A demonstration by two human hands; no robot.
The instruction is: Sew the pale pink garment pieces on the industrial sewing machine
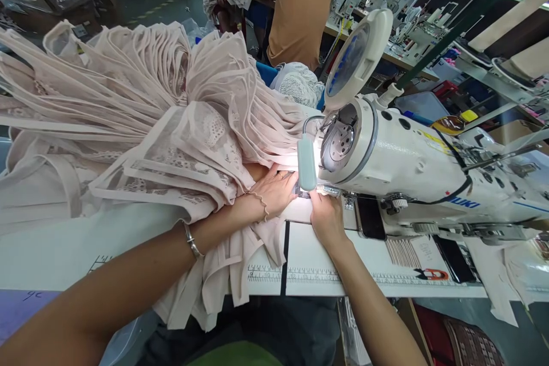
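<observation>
A white sewing machine (403, 151) stands at the right, its lit needle area partly hidden by a grey-green lamp (306, 163). My left hand (274, 190) lies flat, palm down, beside the presser foot, its fingers stretched toward the needle over pale beige fabric. My right hand (328, 217) is close to the foot from the near right, fingers curled in; what its fingertips hold is hidden. A large heap of beige lace-trimmed garments (206, 131) spreads left of the machine, and some fabric (231, 263) hangs over the table's front edge under my left forearm.
A printed ruler (313, 278) runs along the table's front edge. Two dark phones (371, 217) (453, 258) and orange-handled thread snips (431, 274) lie to the right. A round flip-up cover (359, 60) rises above the machine head. Another person (298, 8) sits beyond the table.
</observation>
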